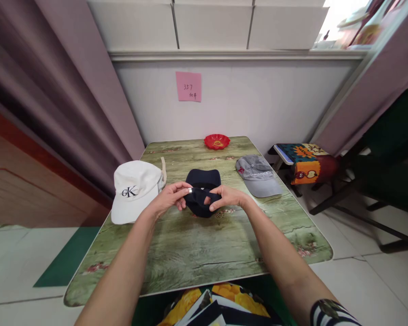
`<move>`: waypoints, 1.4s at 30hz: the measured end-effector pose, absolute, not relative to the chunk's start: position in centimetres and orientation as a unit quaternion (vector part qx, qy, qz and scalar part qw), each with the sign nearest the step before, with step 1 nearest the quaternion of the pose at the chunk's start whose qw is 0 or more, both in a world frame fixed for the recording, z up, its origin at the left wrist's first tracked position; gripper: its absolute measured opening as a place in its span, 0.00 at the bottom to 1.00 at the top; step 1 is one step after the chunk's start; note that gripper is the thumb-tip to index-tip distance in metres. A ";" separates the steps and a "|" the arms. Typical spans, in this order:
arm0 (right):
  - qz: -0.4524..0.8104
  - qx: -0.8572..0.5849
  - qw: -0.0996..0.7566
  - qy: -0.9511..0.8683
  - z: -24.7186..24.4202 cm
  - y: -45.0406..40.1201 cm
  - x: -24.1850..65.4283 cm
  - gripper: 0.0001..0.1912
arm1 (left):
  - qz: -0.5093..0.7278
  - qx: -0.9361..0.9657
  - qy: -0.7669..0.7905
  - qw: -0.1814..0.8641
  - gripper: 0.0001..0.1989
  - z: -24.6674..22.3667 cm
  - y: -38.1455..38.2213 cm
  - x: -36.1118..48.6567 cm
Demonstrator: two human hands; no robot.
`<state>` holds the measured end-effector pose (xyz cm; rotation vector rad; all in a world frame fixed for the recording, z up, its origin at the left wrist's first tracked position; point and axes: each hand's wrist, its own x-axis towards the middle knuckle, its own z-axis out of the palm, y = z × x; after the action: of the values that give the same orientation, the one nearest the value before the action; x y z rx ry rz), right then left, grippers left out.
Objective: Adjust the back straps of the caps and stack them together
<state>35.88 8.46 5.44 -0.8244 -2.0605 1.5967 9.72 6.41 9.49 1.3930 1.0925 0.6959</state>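
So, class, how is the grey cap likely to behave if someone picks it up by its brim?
The grey cap would probably feel light, being thin-looking cloth. Its crown may flop, since it already looks low and wrinkled. The brim is likely stiffer, as it keeps a smooth shape.

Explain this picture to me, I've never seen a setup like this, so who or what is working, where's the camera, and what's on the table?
There is no machine here: a person works with two bare hands. The single picture comes from a camera worn on their head, looking forward and down, so the forearms reach in from the bottom. The left hand and right hand both hold a dark cap by its strap end, above the table. On the left lies a white cap with "CK" lettering; on the right, a gray cap. Near the wall sits a red dish.
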 end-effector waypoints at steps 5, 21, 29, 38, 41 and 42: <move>0.561 -0.307 0.148 -0.755 6.1 9.1 35.7 0.17 | 0.295 0.596 0.462 0.587 0.17 9.5 6.4 9.7; 0.394 -0.414 0.356 -0.740 8.0 5.9 32.5 0.11 | 0.336 0.580 0.400 0.624 0.18 9.1 4.5 10.6; 0.373 -0.421 0.358 -0.745 7.9 5.6 31.9 0.11 | 0.326 0.596 0.400 0.615 0.16 9.0 4.6 10.4; 0.361 -0.439 0.351 -0.744 7.9 5.3 31.6 0.11 | 0.324 0.601 0.396 0.615 0.17 9.1 4.5 10.9; 0.356 -0.438 0.349 -0.748 7.9 5.3 31.6 0.11 | 0.324 0.598 0.394 0.618 0.17 9.1 4.4 10.9; 0.354 -0.437 0.348 -0.750 7.8 5.3 31.6 0.11 | 0.323 0.597 0.396 0.618 0.17 9.1 4.4 10.9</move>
<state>31.60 5.27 7.79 -1.1325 -1.9455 0.9189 10.91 4.39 9.09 1.3748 0.9107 0.7438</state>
